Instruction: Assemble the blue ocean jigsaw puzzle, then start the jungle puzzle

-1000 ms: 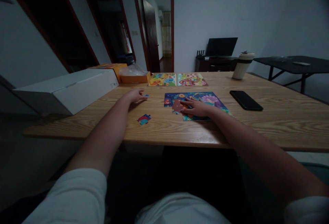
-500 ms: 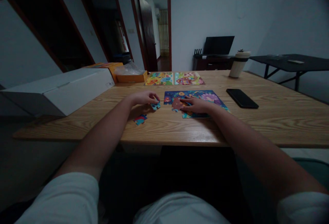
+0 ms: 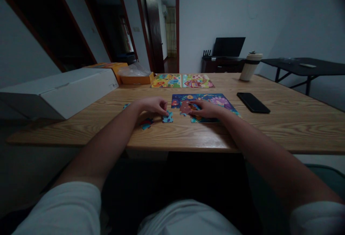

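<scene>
A blue jigsaw board point(image 3: 215, 102) lies in the middle of the wooden table point(image 3: 283, 127), partly filled. My right hand point(image 3: 203, 109) rests flat on its near left part, fingers stretched out over the pieces. My left hand point(image 3: 153, 104) sits just left of the board, its fingertips pinched on a light blue puzzle piece point(image 3: 168, 118) on the table. A red and blue loose piece point(image 3: 146, 123) lies under my left wrist, and a small blue piece point(image 3: 126, 105) shows further left.
Two finished colourful puzzles point(image 3: 182, 81) lie behind the board. A long white box point(image 3: 61, 91) and an orange box point(image 3: 134, 78) stand at the left. A black phone point(image 3: 252, 102) and a white tumbler point(image 3: 249, 67) are to the right.
My left hand picked up the light blue piece from the left and carried it right and nearer, down beside the board. My right hand stayed on the board.
</scene>
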{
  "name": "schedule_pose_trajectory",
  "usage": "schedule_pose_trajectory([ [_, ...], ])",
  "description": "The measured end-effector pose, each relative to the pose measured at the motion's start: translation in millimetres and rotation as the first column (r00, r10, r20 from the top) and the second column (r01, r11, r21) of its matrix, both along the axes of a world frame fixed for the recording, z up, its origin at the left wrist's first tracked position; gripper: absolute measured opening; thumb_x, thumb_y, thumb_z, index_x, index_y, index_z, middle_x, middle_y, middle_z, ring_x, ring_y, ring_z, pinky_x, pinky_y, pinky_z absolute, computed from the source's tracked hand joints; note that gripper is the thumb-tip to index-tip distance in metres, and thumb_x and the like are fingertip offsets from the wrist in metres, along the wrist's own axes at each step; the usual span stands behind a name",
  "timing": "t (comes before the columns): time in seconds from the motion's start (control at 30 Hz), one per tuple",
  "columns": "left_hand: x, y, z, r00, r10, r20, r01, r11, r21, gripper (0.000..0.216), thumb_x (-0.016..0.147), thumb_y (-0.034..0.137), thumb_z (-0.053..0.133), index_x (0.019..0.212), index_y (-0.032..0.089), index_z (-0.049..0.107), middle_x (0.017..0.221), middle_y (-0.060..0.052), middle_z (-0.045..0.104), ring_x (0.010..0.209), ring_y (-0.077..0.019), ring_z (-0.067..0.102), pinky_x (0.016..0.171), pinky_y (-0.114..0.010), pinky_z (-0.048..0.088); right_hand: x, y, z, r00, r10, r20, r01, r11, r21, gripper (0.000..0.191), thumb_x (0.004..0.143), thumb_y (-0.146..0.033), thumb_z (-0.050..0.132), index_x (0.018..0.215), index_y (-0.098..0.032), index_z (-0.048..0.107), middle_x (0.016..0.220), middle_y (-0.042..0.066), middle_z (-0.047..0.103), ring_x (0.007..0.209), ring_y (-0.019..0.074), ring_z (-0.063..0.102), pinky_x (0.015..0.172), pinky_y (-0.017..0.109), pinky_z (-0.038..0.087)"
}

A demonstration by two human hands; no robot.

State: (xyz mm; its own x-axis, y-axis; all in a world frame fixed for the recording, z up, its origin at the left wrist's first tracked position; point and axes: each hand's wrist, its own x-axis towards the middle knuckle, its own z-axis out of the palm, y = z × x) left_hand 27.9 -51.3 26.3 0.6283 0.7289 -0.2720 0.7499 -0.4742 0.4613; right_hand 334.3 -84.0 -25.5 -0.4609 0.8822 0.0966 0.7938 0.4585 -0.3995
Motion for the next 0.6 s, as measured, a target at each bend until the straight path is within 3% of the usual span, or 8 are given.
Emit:
schedule_pose_trajectory([
  [0.1,7.3,-4.0,-0.3,1.000,0.003,-0.022,-0.002,0.998,0.056,0.036,0.066,0.051,0.078,0.069,0.021,0.058,0.064,0.001,0.062,0.061,-0.0157,0.052,0.055,-0.027,0.033,-3.2,-7.2,7.8,1.000,-0.012,-0.026,0.016,0.987,0.160,0.063,0.090,-0.055,0.061,0.145,-0.026,0.055,0.146,0.011,0.055,0.136,0.0335,0.047,0.112,0.048,0.037],
  [0.2,6.6,-0.3,-1.6,0.995,0.039,-0.096,-0.027,0.992,0.125,0.039,0.064,0.055,0.079,0.072,0.021,0.061,0.067,0.000,0.063,0.063,-0.0168,0.054,0.056,-0.028,0.034,-20.5,-25.9,21.3,0.997,0.019,-0.077,0.012,0.925,0.379,0.048,0.093,-0.042,0.060,0.138,-0.024,0.061,0.150,0.010,0.051,0.143,0.0327,0.038,0.116,0.052,0.030],
  [0.27,2.7,5.2,-2.6,0.989,0.054,-0.139,-0.034,0.989,0.143,0.043,0.062,0.058,0.079,0.074,0.021,0.063,0.069,-0.001,0.064,0.065,-0.0177,0.056,0.057,-0.028,0.035,-43.1,-44.6,30.2,0.981,0.188,-0.047,-0.147,0.881,0.450,0.040,0.095,-0.036,0.057,0.132,-0.022,0.065,0.144,0.011,0.056,0.137,0.0297,0.045,0.114,0.050,0.034],
  [0.33,-3.3,10.8,-3.0,0.990,0.078,-0.119,-0.060,0.988,0.145,0.043,0.063,0.059,0.077,0.078,0.020,0.065,0.073,-0.001,0.066,0.069,-0.0184,0.058,0.060,-0.028,0.038,-72.4,-65.2,35.9,0.916,0.395,0.075,-0.386,0.812,0.439,0.039,0.096,-0.039,0.056,0.127,-0.018,0.067,0.139,0.012,0.061,0.135,0.0284,0.048,0.113,0.047,0.035],
  [0.4,-11.5,15.4,-2.1,0.991,0.126,-0.037,-0.118,0.979,0.164,0.043,0.070,0.060,0.071,0.084,0.020,0.066,0.078,-0.002,0.068,0.072,-0.0185,0.059,0.062,-0.027,0.040,-103.2,-84.0,37.0,0.861,0.482,0.164,-0.502,0.749,0.433,0.044,0.097,-0.045,0.055,0.127,-0.015,0.067,0.135,0.014,0.063,0.138,0.0298,0.045,0.116,0.047,0.032],
  [0.5,-26.7,20.8,1.4,0.975,0.215,0.052,-0.221,0.945,0.240,0.044,0.079,0.060,0.061,0.091,0.018,0.067,0.085,-0.004,0.070,0.074,-0.0187,0.061,0.062,-0.026,0.042,-142.0,-103.9,29.5,0.890,0.417,0.185,-0.455,0.779,0.431,0.050,0.099,-0.052,0.049,0.129,-0.016,0.064,0.137,0.016,0.060,0.138,0.0344,0.043,0.113,0.053,0.032],
  [0.6,-38.9,25.0,4.9,0.963,0.268,0.032,-0.264,0.914,0.307,0.040,0.080,0.053,0.060,0.095,0.016,0.068,0.090,-0.006,0.071,0.078,-0.0195,0.063,0.063,-0.026,0.043,-162.7,-115.5,15.1,0.921,0.341,0.190,-0.389,0.830,0.399,0.060,0.097,-0.061,0.046,0.132,-0.014,0.059,0.137,0.018,0.059,0.133,0.0388,0.045,0.108,0.059,0.034],
])
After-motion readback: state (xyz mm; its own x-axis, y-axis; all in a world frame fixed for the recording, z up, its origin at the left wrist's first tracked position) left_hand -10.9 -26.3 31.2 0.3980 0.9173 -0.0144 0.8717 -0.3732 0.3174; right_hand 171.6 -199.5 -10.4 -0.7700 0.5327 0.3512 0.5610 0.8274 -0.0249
